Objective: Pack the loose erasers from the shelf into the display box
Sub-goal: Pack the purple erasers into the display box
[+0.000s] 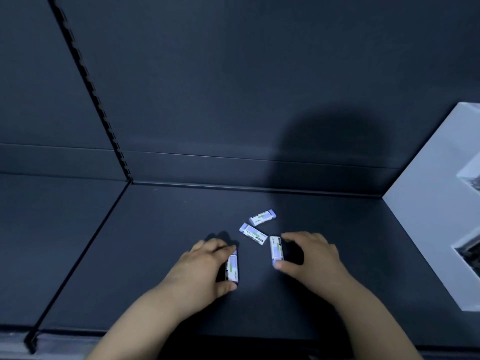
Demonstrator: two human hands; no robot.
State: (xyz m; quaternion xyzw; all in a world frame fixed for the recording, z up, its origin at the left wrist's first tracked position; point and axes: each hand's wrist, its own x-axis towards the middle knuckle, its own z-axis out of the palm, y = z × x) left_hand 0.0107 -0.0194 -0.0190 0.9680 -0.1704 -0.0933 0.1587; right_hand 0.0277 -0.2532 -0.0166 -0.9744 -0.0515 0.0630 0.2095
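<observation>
The dark shelf (168,255) fills the lower part of the view, bounded at the rear by a dark back panel (233,87) and crossed on the left by a slotted upright (85,81). A white display box (426,229) stands at the right edge of the shelf, only partly in view; its interior cannot be made out.

Both forearms enter from the bottom edge. The left hand (200,266) rests low on the shelf, thumb and fingers closed on the two ends of one eraser (232,267), which lies lengthwise toward the back panel. The right hand (311,255) mirrors this: its forefinger touches the far end and its thumb the near end of a second eraser (276,249). Whether either eraser has left the shelf surface cannot be determined.

Two loose erasers lie apart from the hands, between them and further back. The nearer one (253,233) lies diagonally, just beside the right-hand eraser. The farther one (262,217) lies just behind it. All four carry white sleeves with lilac and green markings.
</observation>
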